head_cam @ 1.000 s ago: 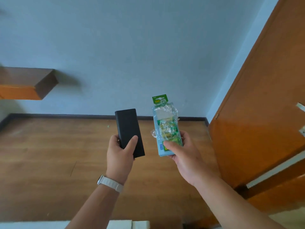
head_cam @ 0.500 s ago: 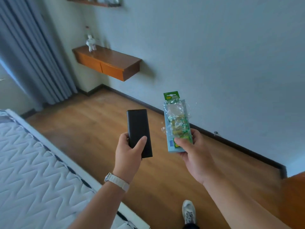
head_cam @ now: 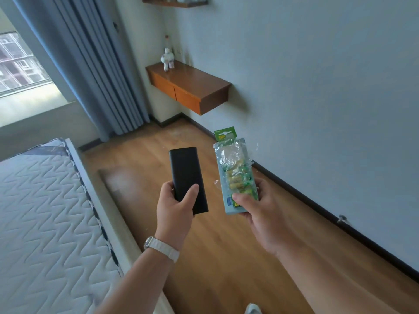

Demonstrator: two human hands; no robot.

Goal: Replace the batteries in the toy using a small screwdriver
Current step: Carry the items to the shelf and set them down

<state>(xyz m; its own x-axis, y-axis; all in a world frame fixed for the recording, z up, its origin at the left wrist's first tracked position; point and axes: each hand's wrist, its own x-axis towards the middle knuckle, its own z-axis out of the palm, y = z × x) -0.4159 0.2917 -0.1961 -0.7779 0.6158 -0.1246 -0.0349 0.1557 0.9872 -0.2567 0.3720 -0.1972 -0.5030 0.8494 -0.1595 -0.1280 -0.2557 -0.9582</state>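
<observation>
Item, left hand (head_cam: 174, 205): fingers and thumb wrapped round the lower end of a black slab (head_cam: 187, 175). It is plain and matte, with no readable markings; whether it is the toy cannot be told.

Item, right hand (head_cam: 260, 211): thumb pinching the bottom of a battery pack (head_cam: 238, 175) with pale card, a crumpled clear blister and a green hang tab on top.

Both are held out in front, just apart, long axes parallel and pointing away. No screwdriver is visible.

Mattress (head_cam: 45, 211): on the left hand's side.

Beyond: wall shelf (head_cam: 192, 85), bearing a small figurine (head_cam: 167, 58).
</observation>
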